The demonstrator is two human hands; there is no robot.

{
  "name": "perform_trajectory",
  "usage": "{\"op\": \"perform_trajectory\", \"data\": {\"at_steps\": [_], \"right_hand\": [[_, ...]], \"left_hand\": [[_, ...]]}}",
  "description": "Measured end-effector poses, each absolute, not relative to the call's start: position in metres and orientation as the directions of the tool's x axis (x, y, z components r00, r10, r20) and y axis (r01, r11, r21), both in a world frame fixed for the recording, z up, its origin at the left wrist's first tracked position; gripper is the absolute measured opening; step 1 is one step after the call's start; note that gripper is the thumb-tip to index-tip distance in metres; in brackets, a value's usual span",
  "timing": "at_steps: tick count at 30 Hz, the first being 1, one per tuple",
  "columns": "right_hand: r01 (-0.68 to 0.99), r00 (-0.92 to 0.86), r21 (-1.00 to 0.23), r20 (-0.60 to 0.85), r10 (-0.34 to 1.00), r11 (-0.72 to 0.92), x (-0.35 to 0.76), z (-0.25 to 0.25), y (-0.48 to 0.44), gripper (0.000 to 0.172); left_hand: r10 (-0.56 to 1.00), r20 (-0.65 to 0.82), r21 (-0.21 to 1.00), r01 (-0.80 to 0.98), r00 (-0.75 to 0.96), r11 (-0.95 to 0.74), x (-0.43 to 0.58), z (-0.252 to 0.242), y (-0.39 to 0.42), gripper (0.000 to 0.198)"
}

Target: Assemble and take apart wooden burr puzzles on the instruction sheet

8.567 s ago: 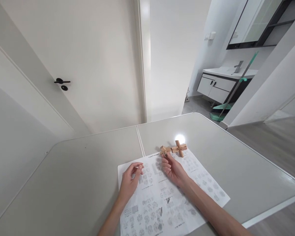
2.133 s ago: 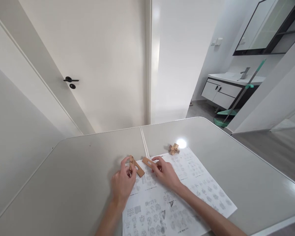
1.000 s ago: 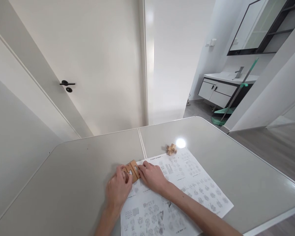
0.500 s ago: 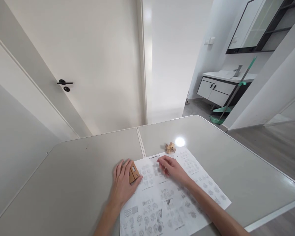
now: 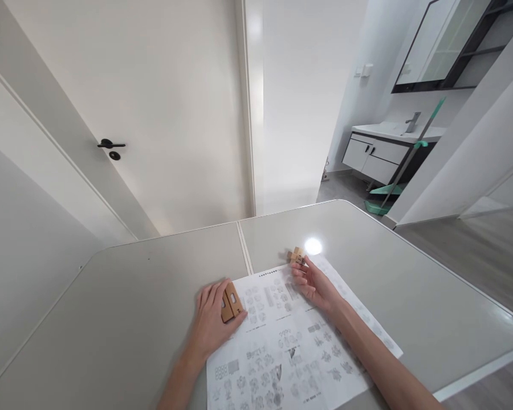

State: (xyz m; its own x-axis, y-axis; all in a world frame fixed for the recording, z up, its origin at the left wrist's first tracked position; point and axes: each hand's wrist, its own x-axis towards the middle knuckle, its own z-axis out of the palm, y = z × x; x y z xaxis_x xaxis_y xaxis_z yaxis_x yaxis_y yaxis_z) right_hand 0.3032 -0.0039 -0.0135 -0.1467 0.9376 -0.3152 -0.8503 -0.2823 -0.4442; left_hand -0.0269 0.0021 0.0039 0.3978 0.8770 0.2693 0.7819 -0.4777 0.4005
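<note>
My left hand [image 5: 211, 322] rests on the table with its fingers and thumb around brown wooden puzzle blocks [image 5: 232, 302]. They have oblong slots and a printed number, and lie by the sheet's upper left edge. My right hand [image 5: 316, 285] is at the sheet's top edge, thumb and forefinger at a small wooden burr puzzle [image 5: 297, 254] with crossed arms and dark marks. Its other fingers are curled, and part of the little puzzle is hidden behind the fingertips. A white printed sheet [image 5: 282, 324] with several rows of small grey diagrams lies under both wrists.
The pale grey table [image 5: 111, 319] has a seam [image 5: 244, 247] across it and a bright light reflection near the burr puzzle. Beyond stand a white door [image 5: 175, 114], a washbasin cabinet [image 5: 380, 154] and a green dustpan [image 5: 377, 208] with a long handle.
My right hand has moved right and away from me, from over the sheet to the burr puzzle. The left hand has barely shifted on its blocks.
</note>
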Motion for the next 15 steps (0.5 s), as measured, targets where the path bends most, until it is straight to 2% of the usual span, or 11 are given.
{"op": "perform_trajectory", "data": {"at_steps": [8, 15], "right_hand": [[-0.859, -0.164, -0.425, -0.303, 0.939, -0.287, 0.306, -0.0106, -0.0034, 0.019], [-0.866, -0.179, -0.399, -0.312, 0.933, -0.3, 0.3095, -0.0107, 0.0003, 0.02]], "left_hand": [[0.864, 0.238, 0.42, 0.755, 0.443, -0.503, -0.0307, 0.0106, 0.0032, 0.075], [0.874, 0.201, 0.441, 0.756, 0.443, -0.485, -0.0353, 0.0134, 0.0053, 0.079]]}}
